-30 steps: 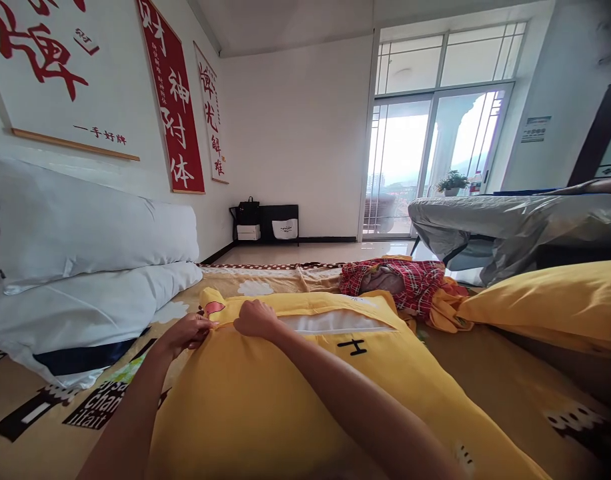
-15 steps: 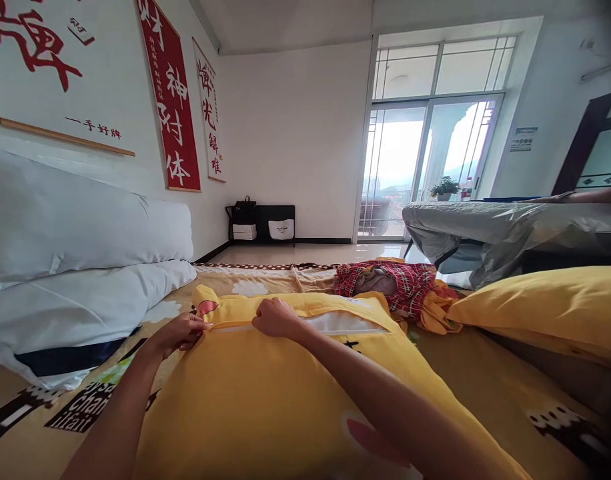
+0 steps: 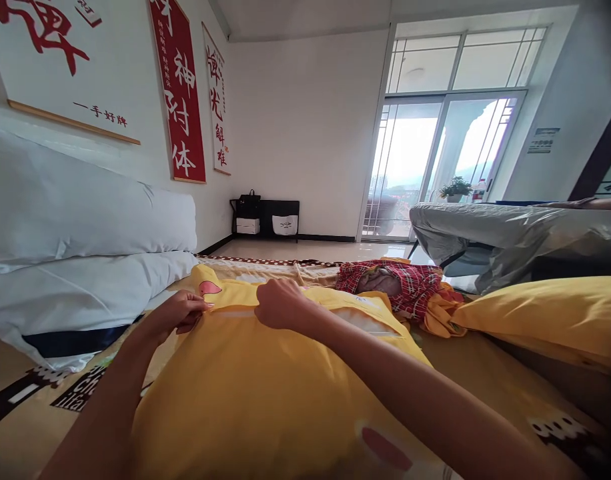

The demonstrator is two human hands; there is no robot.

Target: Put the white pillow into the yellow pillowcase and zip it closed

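A yellow pillowcase [image 3: 245, 387], filled out with a pillow, lies in front of me with its opening along the far edge. My left hand [image 3: 183, 310] pinches the fabric at the opening's left end, near a pink printed patch. Closed in a fist, my right hand [image 3: 280, 303] grips the edge of the opening further along; whatever its fingertips hold is hidden. To the right of that hand the slit still gapes, and the white pillow inside [image 3: 368, 322] shows through it.
White pillows [image 3: 105, 220] are stacked at left on the patterned bedsheet [image 3: 15, 373]. Red checked cloth [image 3: 415, 283] lies beyond, with another yellow pillow [image 3: 545, 313] at right. Behind stands a plastic-covered table [image 3: 465, 220], where another person's arm [image 3: 585, 203] rests.
The view has shifted slightly. Both hands keep their hold on the pillowcase, and the visible white gap to the right of my right hand looks narrower.
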